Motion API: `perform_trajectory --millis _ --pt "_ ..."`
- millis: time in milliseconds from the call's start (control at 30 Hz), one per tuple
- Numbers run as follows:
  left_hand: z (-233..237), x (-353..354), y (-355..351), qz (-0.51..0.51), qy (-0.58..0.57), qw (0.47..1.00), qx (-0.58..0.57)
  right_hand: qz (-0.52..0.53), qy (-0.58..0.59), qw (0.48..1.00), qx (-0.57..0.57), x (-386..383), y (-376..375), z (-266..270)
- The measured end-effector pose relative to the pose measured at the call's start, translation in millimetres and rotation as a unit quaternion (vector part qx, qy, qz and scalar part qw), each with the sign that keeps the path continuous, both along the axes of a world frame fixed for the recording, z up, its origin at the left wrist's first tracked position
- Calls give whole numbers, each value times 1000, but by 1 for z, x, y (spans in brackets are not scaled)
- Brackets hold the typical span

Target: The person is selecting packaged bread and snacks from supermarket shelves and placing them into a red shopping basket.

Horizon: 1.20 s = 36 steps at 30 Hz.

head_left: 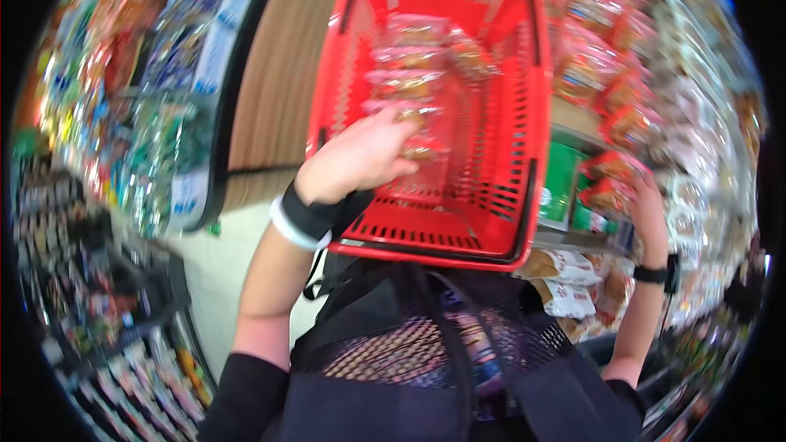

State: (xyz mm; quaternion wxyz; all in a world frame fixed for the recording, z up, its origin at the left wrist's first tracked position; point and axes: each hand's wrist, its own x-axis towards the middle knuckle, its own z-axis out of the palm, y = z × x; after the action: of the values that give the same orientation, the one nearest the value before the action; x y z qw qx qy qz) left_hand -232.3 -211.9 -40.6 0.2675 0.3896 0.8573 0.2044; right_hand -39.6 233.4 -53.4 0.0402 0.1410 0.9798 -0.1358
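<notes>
Well, the red basket point(536, 115) juts out ahead of the person, its long axis running straight away from the body. The left hand point(360, 160) is inside it at the near end, fingers curled onto the closest of the clear-wrapped packets point(409, 82), which lie in a row leading away from it. The right hand point(647, 205) is off at the shelf point(577, 239), touching a red packet point(610, 184); whether it grips, I cannot tell.

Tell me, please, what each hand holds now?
Left hand: closed on clear-wrapped pastry pack in red plastic basket.
Right hand: closed on red plastic packet.
</notes>
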Motion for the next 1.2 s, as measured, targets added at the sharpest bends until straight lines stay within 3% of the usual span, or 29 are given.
perform_trajectory --millis 67,100,333,367,533,600,667,733,800,867,1000,1200 --pt "4 -13 18 -10 22 1000 10 -39 -16 999 -8 24 20 4" --pt "-1 -17 3 8 2 1000 -16 -6 -26 999 -22 6 8 -9" --pt "1 -28 -3 -12 -3 1000 -13 -33 -20 999 0 22 21 -20" --pt "-8 -27 -8 -10 34 999 36 -35 -40 999 12 22 21 -10" --pt "-4 -33 -25 -10 36 999 23 -17 -70 997 19 1 3 83" --pt "-6 -36 -27 -19 47 998 40 -20 16 999 24 -14 -20 122" --pt "-9 -40 -26 -16 36 999 10 -28 29 999 24 -35 -51 157" --pt "-11 -40 -29 -20 33 999 21 -25 96 995 6 -53 -75 157" --pt "-7 -41 -36 -10 23 999 31 -11 153 984 -91 -80 -116 152" --pt "-5 -40 -43 -2 12 999 38 89 67 993 -27 -113 -149 142" --pt "-4 -41 -59 28 13 998 51 195 43 980 4 -170 -207 111" --pt "-17 -49 -73 21 -32 994 98 221 15 975 5 -203 -213 73"
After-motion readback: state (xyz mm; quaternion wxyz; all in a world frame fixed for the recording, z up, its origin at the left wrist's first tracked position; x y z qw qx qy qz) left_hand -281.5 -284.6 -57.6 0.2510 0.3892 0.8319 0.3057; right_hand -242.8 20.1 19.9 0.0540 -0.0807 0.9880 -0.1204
